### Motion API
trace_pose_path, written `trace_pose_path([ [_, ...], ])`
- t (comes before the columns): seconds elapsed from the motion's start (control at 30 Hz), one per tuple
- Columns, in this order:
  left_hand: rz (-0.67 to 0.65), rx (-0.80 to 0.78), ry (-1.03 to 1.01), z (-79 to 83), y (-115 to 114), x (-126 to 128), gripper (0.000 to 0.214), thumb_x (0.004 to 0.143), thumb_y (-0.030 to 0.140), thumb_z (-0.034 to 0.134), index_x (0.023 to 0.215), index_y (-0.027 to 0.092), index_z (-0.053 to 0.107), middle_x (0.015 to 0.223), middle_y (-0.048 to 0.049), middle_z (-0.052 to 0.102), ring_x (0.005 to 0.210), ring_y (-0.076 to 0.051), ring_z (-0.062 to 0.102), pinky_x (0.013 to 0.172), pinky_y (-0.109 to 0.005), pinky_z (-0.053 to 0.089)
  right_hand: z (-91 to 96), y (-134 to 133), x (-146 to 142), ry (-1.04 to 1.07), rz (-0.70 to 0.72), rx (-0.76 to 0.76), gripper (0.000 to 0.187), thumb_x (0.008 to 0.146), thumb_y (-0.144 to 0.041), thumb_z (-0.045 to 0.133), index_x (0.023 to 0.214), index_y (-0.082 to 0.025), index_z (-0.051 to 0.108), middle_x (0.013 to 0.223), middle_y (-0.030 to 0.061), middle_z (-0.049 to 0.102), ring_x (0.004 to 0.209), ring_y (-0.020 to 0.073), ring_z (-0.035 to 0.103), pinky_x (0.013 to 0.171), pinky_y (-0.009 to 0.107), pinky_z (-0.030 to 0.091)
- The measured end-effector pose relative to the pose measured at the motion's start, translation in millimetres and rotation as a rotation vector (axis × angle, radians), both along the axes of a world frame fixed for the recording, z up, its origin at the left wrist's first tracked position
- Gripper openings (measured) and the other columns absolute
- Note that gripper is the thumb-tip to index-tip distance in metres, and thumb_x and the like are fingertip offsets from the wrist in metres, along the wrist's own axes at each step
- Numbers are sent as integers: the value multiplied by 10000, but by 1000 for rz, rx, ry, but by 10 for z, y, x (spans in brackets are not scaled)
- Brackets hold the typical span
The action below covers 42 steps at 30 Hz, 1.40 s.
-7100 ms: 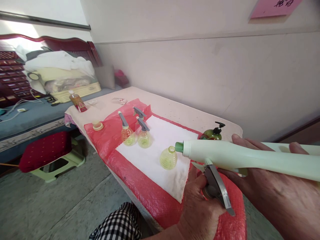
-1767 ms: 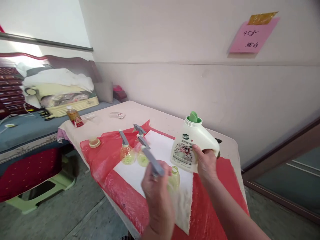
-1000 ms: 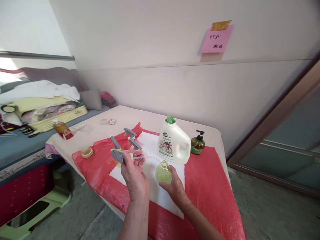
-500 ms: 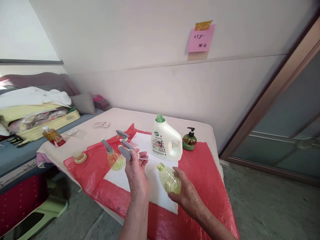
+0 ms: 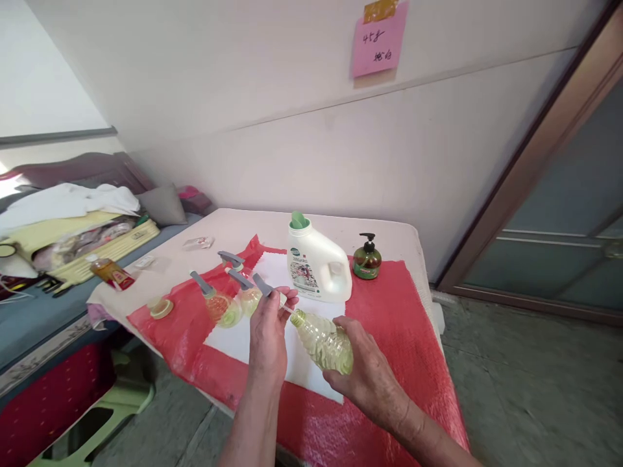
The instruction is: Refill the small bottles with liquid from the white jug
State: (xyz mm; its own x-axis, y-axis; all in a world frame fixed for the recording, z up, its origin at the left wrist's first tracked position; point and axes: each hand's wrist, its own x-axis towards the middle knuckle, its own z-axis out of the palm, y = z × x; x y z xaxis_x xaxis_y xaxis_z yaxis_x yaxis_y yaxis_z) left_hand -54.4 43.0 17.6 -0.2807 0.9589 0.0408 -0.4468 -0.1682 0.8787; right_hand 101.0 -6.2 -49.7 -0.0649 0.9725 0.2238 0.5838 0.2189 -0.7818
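My right hand (image 5: 367,376) grips a small clear bottle of yellow-green liquid (image 5: 324,340), tilted with its open neck toward the left. My left hand (image 5: 267,331) pinches a grey trigger sprayer head (image 5: 265,287), its thin dip tube pointing at the bottle's mouth. Both hands hover over the white cloth (image 5: 272,337) on the red sheet (image 5: 403,337).
A white detergent jug with a green cap (image 5: 316,269) and a dark green pump bottle (image 5: 366,257) stand behind. Three capped spray bottles (image 5: 221,305) stand at the left, with a tape roll (image 5: 159,307) and a small amber bottle (image 5: 111,272). A bed lies left, a sliding door right.
The right hand set the jug down, picked up the small bottle and tilted it. The left hand brought the sprayer's tube to the bottle's mouth.
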Motion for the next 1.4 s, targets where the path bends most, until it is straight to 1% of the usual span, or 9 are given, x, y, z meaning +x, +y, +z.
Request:
trace_pose_path([
  [0.27,-125,-45,29,-84,-51,139,325,788,464,708,903,160,711,996,-90,704,959,-215,647,843,-323,473,109,-41,17,27,-18,101,656,627,-223,680,1244,-232,457,1185,92,591,1029,298,561,878,453,455],
  [0.47,-156,-92,-75,-82,-69,217,359,783,489,712,927,160,691,1001,-99,704,949,-207,643,858,-334,472,128,-35,23,52,-44,125,644,631,-247,678,1242,-224,474,1179,101,603,1026,302,569,879,461,453],
  [0.7,-157,-83,-75,-80,-98,265,347,773,470,724,912,155,679,989,-108,711,934,-208,646,860,-341,459,141,-16,25,78,-70,132,646,609,-244,702,1223,-213,503,1191,111,610,1040,311,568,898,483,448],
  [0.8,-154,-81,-72,-70,-105,277,348,775,469,721,912,152,672,994,-114,715,941,-214,653,875,-352,456,182,-28,53,267,-51,20,646,596,-267,724,1210,-213,529,1182,99,614,1056,308,568,929,492,447],
  [0.97,-199,-134,-175,-20,-121,276,347,777,495,711,889,177,629,989,-125,730,967,-245,670,877,-382,464,236,-53,125,908,110,-330,656,621,-423,788,1210,-241,561,1250,79,600,1127,292,574,922,420,482],
  [1.07,-200,-155,-214,-11,-136,283,358,766,508,714,895,193,605,954,-112,737,973,-253,674,861,-378,475,218,-72,82,1184,155,-414,512,705,-498,751,1113,-229,598,1181,79,645,1095,287,605,881,397,495],
  [1.13,-155,-161,-182,-18,-143,299,370,764,517,709,899,193,591,878,-89,729,886,-236,683,796,-354,492,198,-75,11,1302,202,-467,438,787,-557,672,1039,-204,614,1094,94,680,1028,281,637,854,399,503],
  [1.3,36,-130,-55,-34,-129,324,351,778,507,694,878,190,581,753,-24,676,738,-190,661,719,-319,502,174,-41,-127,1442,248,-594,537,863,-654,525,1080,-173,622,1110,130,677,1059,294,632,905,441,490],
  [1.4,146,-87,-19,-26,-89,278,347,789,509,681,894,191,588,772,-22,680,748,-182,660,726,-314,506,176,-46,-133,1475,254,-559,497,827,-573,628,1161,-208,579,1225,115,627,1125,291,598,928,442,482],
])
